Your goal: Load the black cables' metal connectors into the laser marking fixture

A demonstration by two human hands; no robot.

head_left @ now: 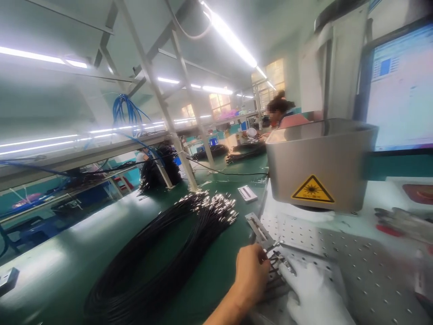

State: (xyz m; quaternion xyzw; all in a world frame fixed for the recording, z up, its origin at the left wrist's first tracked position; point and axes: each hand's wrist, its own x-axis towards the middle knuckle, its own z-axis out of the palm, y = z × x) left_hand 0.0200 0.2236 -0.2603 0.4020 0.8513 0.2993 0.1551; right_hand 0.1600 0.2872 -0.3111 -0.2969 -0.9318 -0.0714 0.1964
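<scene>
I find bare left hand [252,268] and white-gloved right hand [316,293] close together at small silver metal parts [284,262], seemingly for steadiness; grips indeterminable.

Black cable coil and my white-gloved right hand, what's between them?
In the head view: green tabletop, your bare left hand, then small metal parts by its fingers.

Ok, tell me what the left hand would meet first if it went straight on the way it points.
Probably the small metal parts just beyond the fingertips of the left hand, beside the gloved right hand; depth is unclear.
</scene>
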